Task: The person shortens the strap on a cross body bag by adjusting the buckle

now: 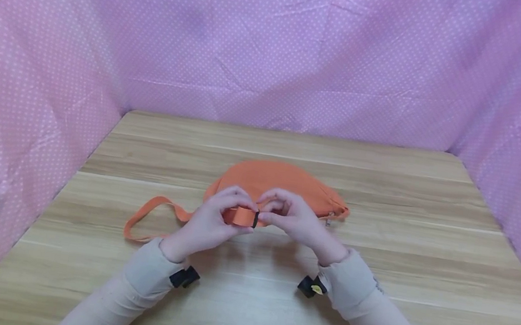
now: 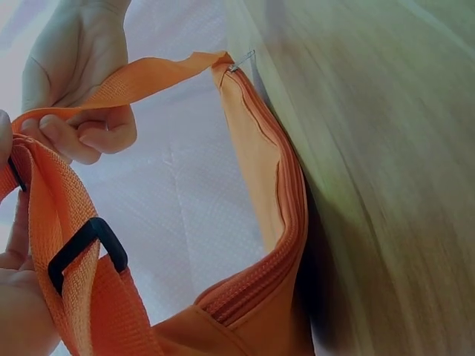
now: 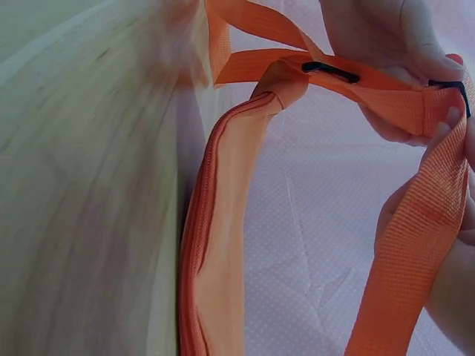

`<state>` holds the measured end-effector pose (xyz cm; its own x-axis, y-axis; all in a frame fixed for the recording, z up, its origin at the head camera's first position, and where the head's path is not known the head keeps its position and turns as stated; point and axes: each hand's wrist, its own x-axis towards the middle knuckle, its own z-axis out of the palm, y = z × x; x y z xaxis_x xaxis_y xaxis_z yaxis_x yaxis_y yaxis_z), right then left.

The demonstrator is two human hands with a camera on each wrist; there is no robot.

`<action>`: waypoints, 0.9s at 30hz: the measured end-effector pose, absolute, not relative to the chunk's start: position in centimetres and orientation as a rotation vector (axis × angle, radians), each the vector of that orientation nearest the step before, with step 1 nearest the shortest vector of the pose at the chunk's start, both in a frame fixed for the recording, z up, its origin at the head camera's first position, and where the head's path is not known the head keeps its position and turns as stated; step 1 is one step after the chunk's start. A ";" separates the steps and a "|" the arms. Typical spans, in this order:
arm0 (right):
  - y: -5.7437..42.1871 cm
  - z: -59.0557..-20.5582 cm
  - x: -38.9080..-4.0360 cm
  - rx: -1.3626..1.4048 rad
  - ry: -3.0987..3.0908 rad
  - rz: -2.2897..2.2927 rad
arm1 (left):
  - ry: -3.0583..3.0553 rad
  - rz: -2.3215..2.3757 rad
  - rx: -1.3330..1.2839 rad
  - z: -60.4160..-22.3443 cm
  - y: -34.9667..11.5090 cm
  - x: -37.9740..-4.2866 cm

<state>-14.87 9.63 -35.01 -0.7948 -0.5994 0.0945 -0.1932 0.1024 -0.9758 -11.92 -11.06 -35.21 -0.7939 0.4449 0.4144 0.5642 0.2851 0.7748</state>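
Note:
An orange bag [image 1: 278, 179] with a zipper [image 2: 256, 282] lies on the table, behind both hands in the head view. My left hand [image 1: 212, 217] grips a doubled part of the bag's orange webbing strap [image 1: 244, 217] beside a black buckle [image 1: 256, 219]. From the other side, my right hand [image 1: 295, 218] pinches the strap at that buckle, its fingers bent. A second black slider [image 3: 330, 70] sits on the strap nearer the bag. One loop of the strap [image 1: 143, 218] lies to the left of my left hand. Fingers partly hide the buckle.
The wood-grain table [image 1: 388, 187] stretches out around the bag. Pink dotted cloth [image 1: 297, 50] hangs behind it and on both sides. A small metal zipper pull [image 1: 328, 222] hangs at the bag's right end. Black wrist devices [image 1: 185, 277] sit at both cuffs.

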 end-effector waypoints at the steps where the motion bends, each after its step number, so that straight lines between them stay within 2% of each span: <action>1: 9.7 -35.1 -14.9 -0.797 2.048 -1.734 | -2.423 -1.537 -0.959 -35.2 -11.1 -11.9; 6: 10.7 -35.4 -14.8 -0.912 2.050 -1.588 | -2.431 -1.541 -0.972 -35.3 -11.1 -11.8; 12: 12.2 -35.5 -15.1 -0.836 2.212 -1.418 | -2.424 -1.543 -0.952 -35.3 -11.3 -11.9; 27: 11.8 -34.9 -15.6 -0.851 2.213 -1.433 | -2.436 -1.546 -0.932 -35.4 -11.3 -12.1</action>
